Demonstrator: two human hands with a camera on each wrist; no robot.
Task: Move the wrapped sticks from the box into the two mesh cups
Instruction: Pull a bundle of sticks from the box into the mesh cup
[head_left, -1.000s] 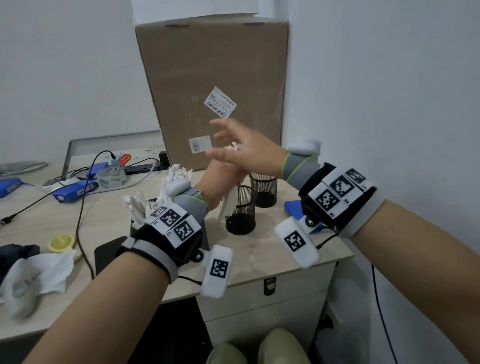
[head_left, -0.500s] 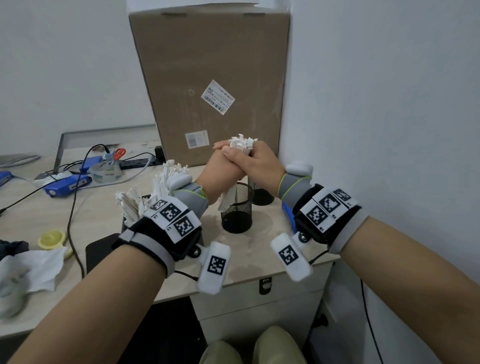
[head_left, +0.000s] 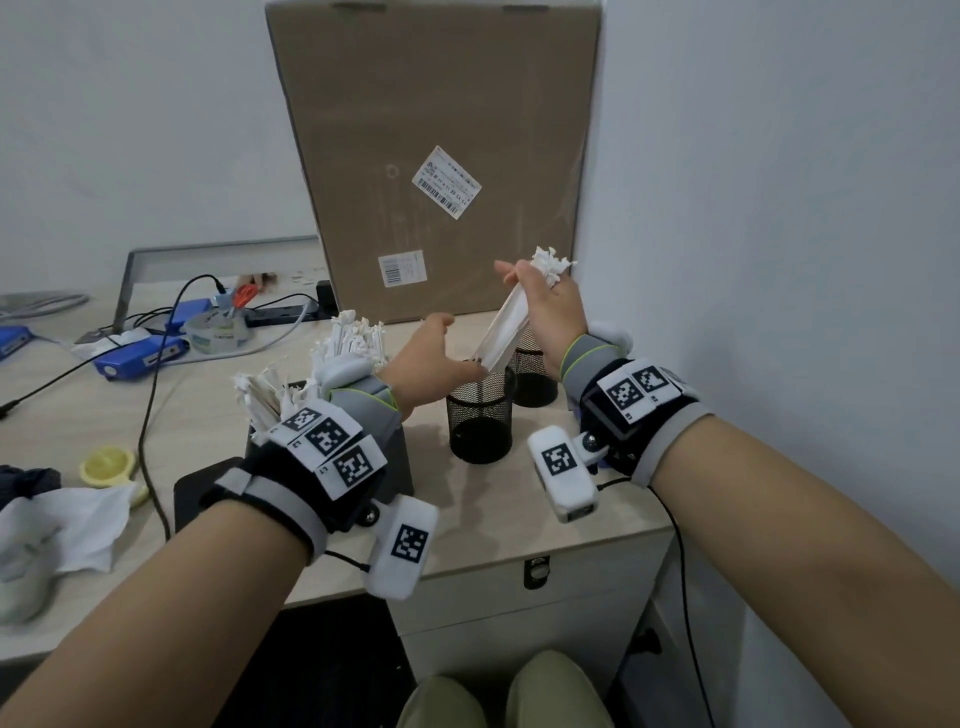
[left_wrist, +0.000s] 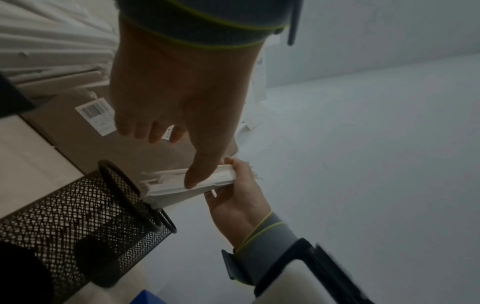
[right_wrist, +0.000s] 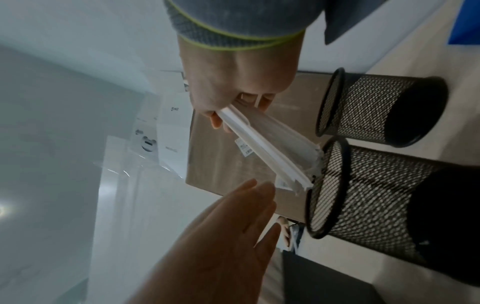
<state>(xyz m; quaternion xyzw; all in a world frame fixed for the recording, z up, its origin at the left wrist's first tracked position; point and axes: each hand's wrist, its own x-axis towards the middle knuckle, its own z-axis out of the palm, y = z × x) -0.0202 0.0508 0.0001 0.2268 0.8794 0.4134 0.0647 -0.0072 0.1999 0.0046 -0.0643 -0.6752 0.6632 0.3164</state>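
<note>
My right hand (head_left: 550, 312) grips one bundle of wrapped sticks (head_left: 506, 325) above two mesh cups (head_left: 480, 418); my left hand (head_left: 431, 364) is open beside it. Two labels (head_left: 447, 182) on the cardboard box (head_left: 431, 130) are unreadable.

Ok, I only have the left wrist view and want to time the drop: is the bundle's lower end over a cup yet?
Observer: In the right wrist view, the lower end of the bundle held by the right hand sits at the rim of the near mesh cup, not inside.
Operator: Is the other cup free?
Observer: The far mesh cup stands just behind it. The head view shows no sticks poking out.
Operator: Much left to move?
Observer: Yes, many wrapped sticks stand in the black box to the left.
</note>
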